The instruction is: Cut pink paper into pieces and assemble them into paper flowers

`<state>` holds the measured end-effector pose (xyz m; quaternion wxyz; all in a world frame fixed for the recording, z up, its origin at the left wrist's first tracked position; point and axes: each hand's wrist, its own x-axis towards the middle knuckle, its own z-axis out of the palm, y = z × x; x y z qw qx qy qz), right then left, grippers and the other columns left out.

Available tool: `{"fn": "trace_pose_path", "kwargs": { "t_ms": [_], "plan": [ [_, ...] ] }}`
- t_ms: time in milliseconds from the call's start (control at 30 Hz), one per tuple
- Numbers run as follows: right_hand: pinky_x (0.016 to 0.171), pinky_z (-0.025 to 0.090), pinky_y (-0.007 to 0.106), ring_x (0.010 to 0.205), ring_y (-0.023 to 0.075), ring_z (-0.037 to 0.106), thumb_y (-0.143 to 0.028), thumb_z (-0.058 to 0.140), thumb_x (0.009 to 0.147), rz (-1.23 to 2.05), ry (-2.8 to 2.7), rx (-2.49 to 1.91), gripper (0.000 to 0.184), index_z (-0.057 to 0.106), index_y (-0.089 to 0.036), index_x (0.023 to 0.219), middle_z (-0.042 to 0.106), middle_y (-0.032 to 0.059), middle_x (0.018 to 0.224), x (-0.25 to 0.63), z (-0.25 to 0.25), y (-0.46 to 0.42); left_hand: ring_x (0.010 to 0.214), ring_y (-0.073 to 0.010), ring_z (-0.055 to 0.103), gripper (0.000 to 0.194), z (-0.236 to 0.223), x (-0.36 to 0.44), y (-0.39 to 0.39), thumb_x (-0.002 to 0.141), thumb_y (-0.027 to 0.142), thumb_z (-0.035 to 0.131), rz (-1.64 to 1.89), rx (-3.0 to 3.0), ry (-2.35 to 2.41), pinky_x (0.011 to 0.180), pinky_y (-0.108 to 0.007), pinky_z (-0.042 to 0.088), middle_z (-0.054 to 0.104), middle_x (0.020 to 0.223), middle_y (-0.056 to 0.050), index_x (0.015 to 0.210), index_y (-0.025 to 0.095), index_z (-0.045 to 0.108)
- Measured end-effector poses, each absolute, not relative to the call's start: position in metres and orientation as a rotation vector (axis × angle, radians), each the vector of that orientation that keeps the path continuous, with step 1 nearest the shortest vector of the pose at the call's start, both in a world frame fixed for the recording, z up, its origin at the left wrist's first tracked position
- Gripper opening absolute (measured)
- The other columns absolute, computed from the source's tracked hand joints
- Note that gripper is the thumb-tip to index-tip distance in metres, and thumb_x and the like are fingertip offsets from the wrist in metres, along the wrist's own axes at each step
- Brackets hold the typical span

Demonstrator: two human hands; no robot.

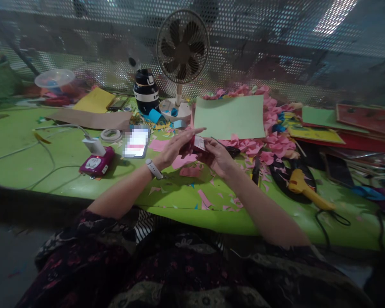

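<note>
Just above the table, in the middle, both hands meet at a small dark red box with a pale face (199, 143). My right hand (218, 159) grips its right side between thumb and fingers. On the other side, my left hand (178, 147) has its fingers closed against the box, with the index finger stretched out over the top. The fingers partly hide the box, so its exact kind cannot be made out. Beneath the hands lie pink paper pieces (191, 171), and a pale green paper sheet (229, 117) lies just behind them.
A fan (182, 47) and a dark jug (146, 94) stand at the back. Left are a lit phone (136, 142), a tape roll (111, 135) and a purple power socket (97, 162) with a cable. A yellow glue gun (309, 190) lies right, near crumpled pink paper (277, 143).
</note>
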<state>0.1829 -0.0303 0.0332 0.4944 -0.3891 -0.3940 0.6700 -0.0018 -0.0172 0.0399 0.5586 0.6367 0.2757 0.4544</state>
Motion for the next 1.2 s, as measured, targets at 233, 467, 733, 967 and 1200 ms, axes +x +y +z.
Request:
{"fn": "trace_pose_path", "kwargs": {
  "t_ms": [233, 467, 733, 967, 1200],
  "plan": [
    [0.065, 0.064, 0.027, 0.057, 0.0099, 0.066, -0.025, 0.072, 0.087, 1.582, -0.952, -0.941, 0.016, 0.061, -0.025, 0.098, 0.074, -0.0034, 0.085, 0.183, 0.032, -0.029, 0.052, -0.009, 0.041, 0.036, 0.035, 0.001, -0.015, 0.093, 0.05, 0.066, 1.187, 1.479, 0.68, 0.047, -0.024, 0.031, 0.05, 0.067, 0.002, 0.117, 0.024, 0.07],
    [0.064, 0.065, 0.03, 0.055, 0.0108, 0.066, -0.027, 0.075, 0.085, 1.558, -0.975, -0.878, 0.02, 0.061, -0.024, 0.098, 0.074, -0.0029, 0.083, 0.186, 0.028, -0.025, 0.051, -0.0084, 0.041, 0.03, 0.032, 0.001, -0.01, 0.093, 0.051, 0.067, 1.218, 1.437, 0.597, 0.043, -0.023, 0.028, 0.053, 0.068, 0.0, 0.11, 0.028, 0.075],
    [0.067, 0.065, 0.033, 0.069, 0.0146, 0.071, -0.04, 0.077, 0.082, 1.428, -1.078, -0.881, 0.029, 0.06, -0.025, 0.1, 0.074, 0.0003, 0.092, 0.185, 0.022, -0.024, 0.05, -0.0085, 0.042, 0.02, 0.036, 0.006, -0.012, 0.09, 0.038, 0.073, 1.268, 1.352, 0.624, 0.046, -0.023, 0.033, 0.055, 0.064, 0.001, 0.103, 0.024, 0.079],
    [0.072, 0.066, 0.035, 0.069, 0.0148, 0.071, -0.045, 0.074, 0.085, 1.379, -1.148, -0.933, 0.031, 0.058, -0.025, 0.103, 0.074, 0.0013, 0.092, 0.183, 0.023, -0.027, 0.047, -0.0085, 0.039, 0.019, 0.042, 0.009, -0.018, 0.09, 0.035, 0.075, 1.267, 1.168, 0.703, 0.044, -0.024, 0.03, 0.05, 0.056, 0.002, 0.103, 0.022, 0.08],
    [0.067, 0.066, 0.031, 0.065, 0.0143, 0.073, -0.036, 0.066, 0.095, 1.435, -1.181, -1.061, 0.019, 0.058, -0.023, 0.108, 0.074, 0.0008, 0.087, 0.177, 0.038, -0.038, 0.044, -0.0076, 0.036, 0.019, 0.037, 0.014, -0.021, 0.089, 0.034, 0.076, 1.251, 1.056, 0.712, 0.044, -0.023, 0.027, 0.046, 0.053, 0.004, 0.104, 0.024, 0.08]
  ]
}}
